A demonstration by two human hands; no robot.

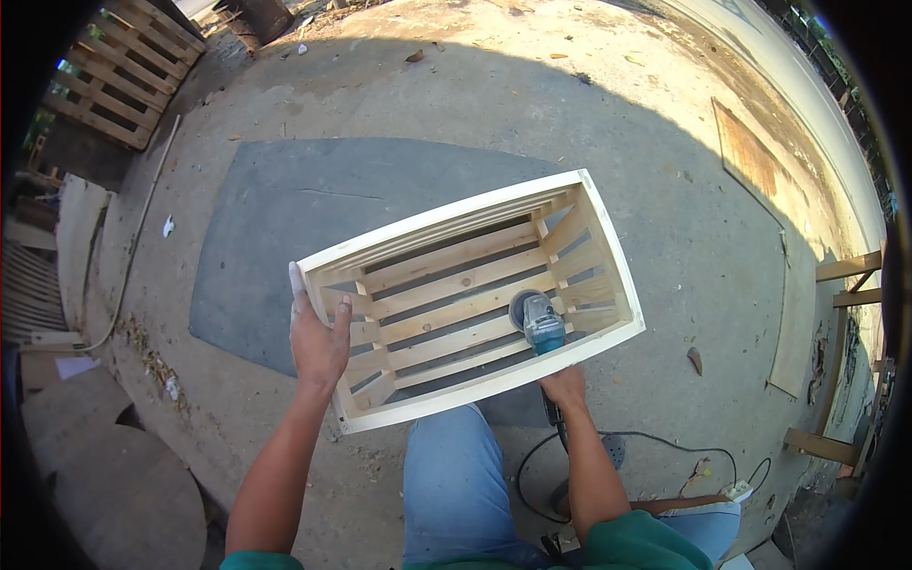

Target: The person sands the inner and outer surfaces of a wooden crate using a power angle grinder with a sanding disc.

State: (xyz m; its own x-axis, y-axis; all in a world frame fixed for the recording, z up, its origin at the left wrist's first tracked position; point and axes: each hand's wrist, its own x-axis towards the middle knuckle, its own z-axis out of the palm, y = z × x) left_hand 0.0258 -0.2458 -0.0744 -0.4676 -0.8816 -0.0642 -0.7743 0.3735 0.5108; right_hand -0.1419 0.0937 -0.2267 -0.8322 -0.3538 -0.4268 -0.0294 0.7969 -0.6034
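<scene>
A pale slatted wooden crate point(465, 277) is tilted in front of me, its open side facing up toward me. My left hand point(320, 344) grips the crate's left end, with the thumb on the inner side and fingers along the outer edge. In my right hand point(564, 385), at the near long rim, is a teal angle grinder point(543, 325). The tool's head reaches inside the crate, with its round disc point(521, 309) close over the slats near the right end. Part of the grinder's body is hidden behind the rim.
A dark flat sheet point(275, 209) lies on the concrete under the crate. The black power cord point(665, 439) runs right to a socket block point(738, 491). Wooden pallets point(123, 71) stand at the far left, a wooden frame point(845, 285) at the right. My knee point(456, 456) is below the crate.
</scene>
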